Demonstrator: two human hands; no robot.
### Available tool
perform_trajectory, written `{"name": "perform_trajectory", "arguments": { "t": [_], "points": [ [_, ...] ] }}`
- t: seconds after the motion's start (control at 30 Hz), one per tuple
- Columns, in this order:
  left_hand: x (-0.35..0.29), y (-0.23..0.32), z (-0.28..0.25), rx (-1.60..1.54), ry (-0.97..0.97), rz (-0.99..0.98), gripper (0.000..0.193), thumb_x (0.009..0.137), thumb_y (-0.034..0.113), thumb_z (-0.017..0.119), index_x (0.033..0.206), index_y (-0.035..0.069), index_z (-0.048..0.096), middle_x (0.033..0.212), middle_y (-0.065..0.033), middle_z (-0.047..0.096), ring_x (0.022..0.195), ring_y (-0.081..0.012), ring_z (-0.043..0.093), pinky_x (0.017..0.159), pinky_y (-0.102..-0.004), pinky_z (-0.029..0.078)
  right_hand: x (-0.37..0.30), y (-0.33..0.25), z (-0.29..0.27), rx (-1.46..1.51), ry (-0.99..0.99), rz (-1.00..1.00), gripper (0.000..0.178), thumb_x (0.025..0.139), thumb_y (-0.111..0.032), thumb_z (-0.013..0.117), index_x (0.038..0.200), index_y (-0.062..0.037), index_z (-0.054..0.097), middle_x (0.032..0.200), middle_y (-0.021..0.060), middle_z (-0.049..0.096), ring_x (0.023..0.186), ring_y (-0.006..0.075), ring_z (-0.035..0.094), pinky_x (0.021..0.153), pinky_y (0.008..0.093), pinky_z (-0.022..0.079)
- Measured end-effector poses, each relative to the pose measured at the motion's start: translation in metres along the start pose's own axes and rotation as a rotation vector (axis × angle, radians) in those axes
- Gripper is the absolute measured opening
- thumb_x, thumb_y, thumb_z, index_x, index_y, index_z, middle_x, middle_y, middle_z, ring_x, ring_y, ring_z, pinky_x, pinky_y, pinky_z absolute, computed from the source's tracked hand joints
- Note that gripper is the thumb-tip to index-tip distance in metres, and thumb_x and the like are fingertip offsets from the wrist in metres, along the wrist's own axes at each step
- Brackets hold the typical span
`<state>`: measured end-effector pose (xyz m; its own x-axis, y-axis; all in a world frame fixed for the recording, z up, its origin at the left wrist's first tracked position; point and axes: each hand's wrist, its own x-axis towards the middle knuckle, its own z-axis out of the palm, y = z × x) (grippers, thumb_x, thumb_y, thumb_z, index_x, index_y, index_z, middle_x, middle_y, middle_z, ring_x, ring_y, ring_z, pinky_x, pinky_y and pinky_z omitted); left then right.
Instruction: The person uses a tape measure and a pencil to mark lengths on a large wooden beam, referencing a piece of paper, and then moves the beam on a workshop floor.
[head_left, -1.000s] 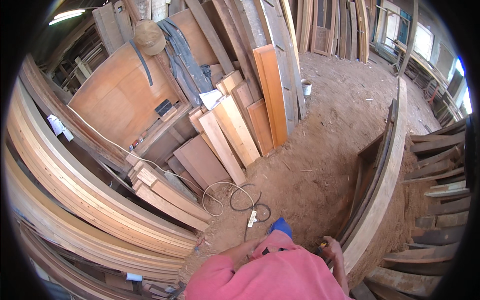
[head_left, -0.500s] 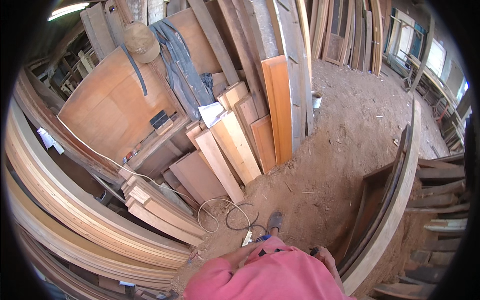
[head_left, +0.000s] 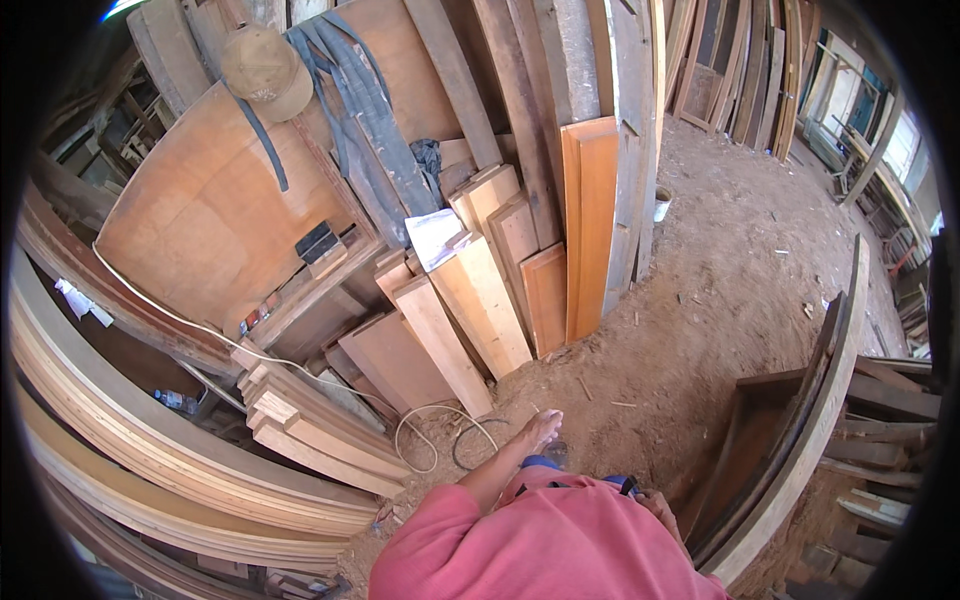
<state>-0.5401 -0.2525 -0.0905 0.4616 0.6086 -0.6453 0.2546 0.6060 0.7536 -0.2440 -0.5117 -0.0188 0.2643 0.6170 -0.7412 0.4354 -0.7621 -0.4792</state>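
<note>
My left hand [head_left: 542, 428] reaches forward over the dirt floor, beside the loop of pale cable. No object shows in it, and its fingers look loosely stretched. My right hand [head_left: 657, 508] is low at my right side, close to the pink shirt [head_left: 560, 540] I wear. Its fingers are curled, next to a small black object [head_left: 629, 486] whose kind I cannot make out. My body hides part of that hand. The upright timber boards [head_left: 478, 300] lean in front of me, with white paper [head_left: 434, 236] resting on top.
Stacked long planks [head_left: 180, 455] fill the left. A pale cable [head_left: 185, 312] trails down to the floor. On the right stands a long board on edge [head_left: 800, 470], with scrap wood [head_left: 880, 440] beyond. A cap [head_left: 266, 72] hangs at the back; a bucket [head_left: 661, 204] stands behind the boards.
My left hand has come up from beside my body and stretched forward. The head view has shifted slightly. My right hand stays low at my side.
</note>
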Motion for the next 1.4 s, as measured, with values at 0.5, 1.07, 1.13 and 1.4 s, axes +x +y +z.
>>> {"name": "perform_trajectory", "arguments": {
  "t": [0.5, 1.07, 1.13, 1.4],
  "points": [
    [-0.054, -0.115, -0.057, 0.950, -0.284, -0.227, 0.039, 0.078, 0.031, 0.065, 0.105, 0.004, 0.070, 0.103, -0.0244, 0.068, 0.092, -0.0362, 0.067, 0.080, -0.0448, 0.052, 0.120, -0.006, -0.067, -0.164, -0.214, -0.016, 0.038, 0.092, -0.036, 0.053, 0.118, -0.0110, 0.067, 0.114, 0.0165, 0.068, 0.102, 0.0312, 0.065, 0.089, 0.0370, 0.051],
    [0.210, 0.125, 0.112, 1.091, -0.366, -0.155, 0.042, 0.080, 0.032, 0.066, 0.109, 0.003, 0.069, 0.103, -0.0192, 0.070, 0.091, -0.0299, 0.067, 0.080, -0.0403, 0.051, 0.180, 0.107, -0.187, -0.126, -0.148, 0.091, 0.043, 0.089, -0.044, 0.048, 0.124, -0.0248, 0.062, 0.127, 0.0121, 0.062, 0.112, 0.0300, 0.061, 0.089, 0.0426, 0.051],
    [0.233, 0.141, 0.100, 1.122, -0.359, -0.172, 0.042, 0.080, 0.032, 0.066, 0.110, 0.003, 0.069, 0.103, -0.0186, 0.070, 0.091, -0.0292, 0.067, 0.080, -0.0397, 0.051, 0.141, 0.051, -0.213, 0.129, -0.245, 0.229, 0.043, 0.090, -0.042, 0.046, 0.125, -0.0236, 0.062, 0.127, 0.0115, 0.061, 0.113, 0.0285, 0.061, 0.091, 0.0431, 0.050],
    [0.354, 0.229, 0.183, 1.359, -0.665, -0.116, 0.043, 0.081, 0.033, 0.066, 0.112, 0.003, 0.069, 0.103, -0.0161, 0.071, 0.091, -0.0262, 0.066, 0.080, -0.0376, 0.051, 0.139, 0.094, -0.158, 0.518, -0.109, 0.579, 0.044, 0.092, -0.046, 0.045, 0.134, -0.0362, 0.054, 0.142, 0.0062, 0.051, 0.123, 0.0273, 0.055, 0.101, 0.0444, 0.044]
  ]
}}
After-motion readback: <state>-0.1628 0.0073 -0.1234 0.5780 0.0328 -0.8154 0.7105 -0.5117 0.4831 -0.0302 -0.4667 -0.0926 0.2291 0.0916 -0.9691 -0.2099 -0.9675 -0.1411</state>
